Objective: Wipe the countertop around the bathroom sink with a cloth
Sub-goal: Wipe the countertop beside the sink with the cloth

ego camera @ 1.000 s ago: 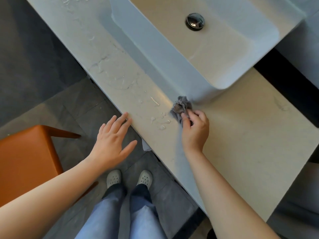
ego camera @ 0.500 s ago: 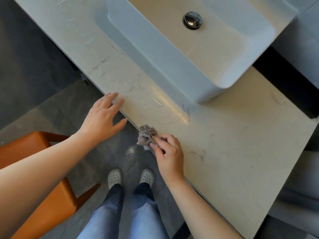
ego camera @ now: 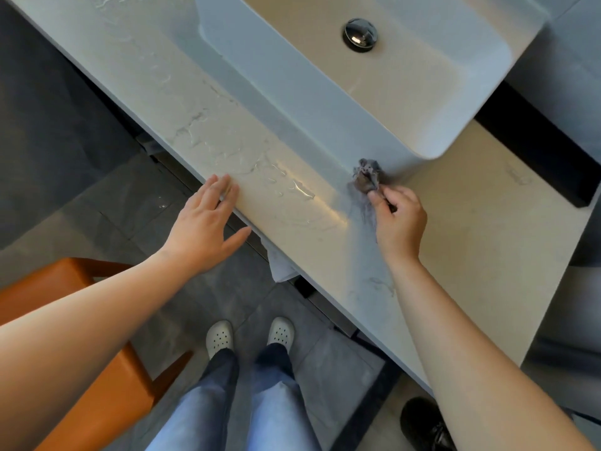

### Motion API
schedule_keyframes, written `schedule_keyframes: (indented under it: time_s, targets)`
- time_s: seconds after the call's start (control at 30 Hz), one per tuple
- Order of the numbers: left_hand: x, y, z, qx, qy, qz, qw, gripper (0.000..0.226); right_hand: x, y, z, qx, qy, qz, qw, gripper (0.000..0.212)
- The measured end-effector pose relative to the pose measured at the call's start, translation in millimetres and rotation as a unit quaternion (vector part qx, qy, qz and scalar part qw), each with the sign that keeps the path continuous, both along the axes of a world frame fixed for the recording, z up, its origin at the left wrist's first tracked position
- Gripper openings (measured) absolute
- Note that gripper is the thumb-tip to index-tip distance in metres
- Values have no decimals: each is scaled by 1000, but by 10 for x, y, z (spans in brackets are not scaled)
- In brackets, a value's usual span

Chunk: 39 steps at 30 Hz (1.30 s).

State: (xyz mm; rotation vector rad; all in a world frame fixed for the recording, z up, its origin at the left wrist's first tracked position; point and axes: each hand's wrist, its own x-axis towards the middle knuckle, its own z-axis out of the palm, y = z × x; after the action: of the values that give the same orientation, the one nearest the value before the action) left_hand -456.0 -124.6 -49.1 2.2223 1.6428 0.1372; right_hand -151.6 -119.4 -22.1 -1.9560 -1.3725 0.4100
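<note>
A person's right hand (ego camera: 398, 219) pinches a crumpled grey cloth (ego camera: 367, 178) between thumb and curled fingers, pressing it onto the pale stone surface (ego camera: 481, 229) at the foot of the sink (ego camera: 328, 125). The cloth sits just beyond the fingertips, touching the outer wall of the white rectangular basin near its rounded front corner. Farther beyond the hand, a chrome drain stopper (ego camera: 360, 35) lies in the basin floor.

The left hand (ego camera: 205, 222) is spread flat, fingers together and thumb out. Its fingertips rest on the front edge of the surface while the palm hangs over the floor (ego camera: 97, 196). It holds nothing. Between the two hands, streaks and beads of water (ego camera: 292, 188) glisten on the stone, just beyond the left fingertips and to the left of the cloth.

Below the hands, grey tiles show the person's white perforated clogs (ego camera: 219, 338) and blue jeans (ego camera: 208, 411). An orange chair (ego camera: 107, 398) stands under the left forearm. A pale rag (ego camera: 279, 265) hangs below the surface's edge, nearer the left thumb. A dark shoe (ego camera: 422, 424) sits beside the right forearm.
</note>
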Motion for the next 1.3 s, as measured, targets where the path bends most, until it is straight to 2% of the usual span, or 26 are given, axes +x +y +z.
schedule_keyframes:
  time_s: [0.1, 0.17, 0.4, 0.7, 1.0, 1.2, 1.3]
  targets:
    - [-28, 13, -18, 1, -3, -3, 1000, 87, -58, 104, -141, 5, -61, 45, 997, 21]
    - [-52, 24, -32, 0, -2, -5, 1000, 88, -143, 131, -217, 21, -83, 30, 996, 22]
    - [-88, 45, -26, 7, 11, -26, 1000, 87, -424, 212, -387, 34, -51, -51, 997, 25]
    - [-89, 25, -24, -6, 17, -26, 1000, 90, -472, 244, -341, 27, -30, -56, 998, 25]
    - [-106, 45, 0, -13, 13, -28, 999, 89, -812, -298, -264, -12, -42, 51, 998, 27]
    - [-328, 69, 154, -24, -27, -43, 998, 84, -1053, -848, -161, -52, 9, 128, 990, 27]
    - [-394, 6, 231, -25, -40, -26, 999, 83, -1041, -885, 28, -58, 88, 91, 990, 22]
